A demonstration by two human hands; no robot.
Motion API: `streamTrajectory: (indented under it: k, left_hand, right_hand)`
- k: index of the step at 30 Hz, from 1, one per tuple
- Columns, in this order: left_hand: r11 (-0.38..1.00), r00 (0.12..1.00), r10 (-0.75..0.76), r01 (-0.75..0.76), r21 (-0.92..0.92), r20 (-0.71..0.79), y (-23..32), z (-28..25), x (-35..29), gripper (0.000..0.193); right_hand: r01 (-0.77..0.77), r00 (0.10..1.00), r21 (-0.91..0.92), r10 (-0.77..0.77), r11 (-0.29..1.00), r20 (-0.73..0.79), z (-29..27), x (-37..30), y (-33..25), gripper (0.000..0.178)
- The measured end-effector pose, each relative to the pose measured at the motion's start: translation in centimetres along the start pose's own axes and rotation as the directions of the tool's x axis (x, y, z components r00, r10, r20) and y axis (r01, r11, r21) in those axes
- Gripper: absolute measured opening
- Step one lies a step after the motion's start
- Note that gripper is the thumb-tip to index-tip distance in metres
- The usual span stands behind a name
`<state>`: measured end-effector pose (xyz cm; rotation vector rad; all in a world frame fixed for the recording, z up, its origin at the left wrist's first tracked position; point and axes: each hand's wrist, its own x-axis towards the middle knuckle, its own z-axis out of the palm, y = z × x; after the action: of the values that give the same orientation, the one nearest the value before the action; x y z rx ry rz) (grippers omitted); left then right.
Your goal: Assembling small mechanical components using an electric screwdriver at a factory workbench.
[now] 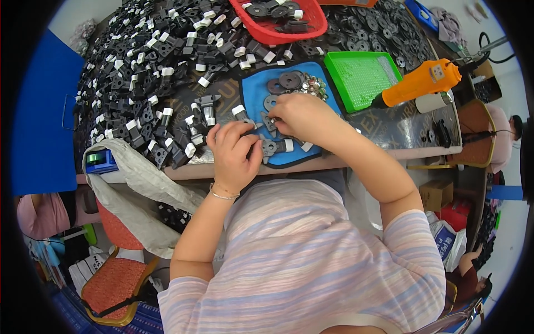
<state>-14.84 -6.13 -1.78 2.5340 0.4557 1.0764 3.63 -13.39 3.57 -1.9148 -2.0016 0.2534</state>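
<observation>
My left hand (235, 156) is at the front of the table with its fingers curled and bunched. Against its fingertips lies a dark bracket with a white end (271, 147); whether the hand grips it is hidden. My right hand (305, 116) reaches over the blue mat (255, 83), thumb and fingers pinched at another dark bracket (269, 124). What sits in the pinch is too small to make out. Just beyond, on the mat, are several black discs (290, 80) and a pile of small metal nuts or fittings (315, 86).
Heaped black brackets with white ends (161, 50) cover the table's left and back. A red basket (272, 37), green tray (356, 83) and orange power screwdriver (420, 82) stand beyond and right of the mat. More black discs (361, 33) lie at the far right.
</observation>
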Motion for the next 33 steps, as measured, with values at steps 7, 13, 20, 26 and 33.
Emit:
streamTrajectory:
  k: [7, 13, 20, 26, 33]
  left_hand:
    - [0.958, 0.965, -0.238, 0.214, -0.193, -0.11, -0.7, 0.9, 0.0, 0.046]
    - [0.969, 0.967, -0.237, 0.229, -0.089, -0.098, -0.8, 0.8, -0.2, 0.056]
    - [0.976, 0.974, -0.211, 0.205, -0.079, -0.085, -0.7, 0.8, -0.2, 0.053]
    - [0.976, 0.973, -0.209, 0.201, -0.089, -0.1, -0.7, 0.7, -0.2, 0.052]
    - [0.976, 0.974, -0.207, 0.2, -0.084, -0.091, -0.9, 0.8, -0.2, 0.052]
  right_hand:
    - [0.048, 0.999, 0.084, -0.048, 0.995, -0.009, 0.4, 1.8, -1.7, 0.013]
    - [0.041, 0.994, -0.03, -0.037, 0.999, 0.105, 1.4, 3.2, -2.6, 0.019]
    - [0.015, 0.996, -0.011, -0.014, 1.0, 0.093, 1.2, 2.9, -2.5, 0.02]
    - [-0.011, 0.997, 0.068, 0.006, 0.998, 0.082, -1.0, 0.0, -2.2, 0.023]
    - [0.003, 0.991, 0.142, -0.022, 0.99, 0.129, 0.4, -2.3, -2.4, 0.025]
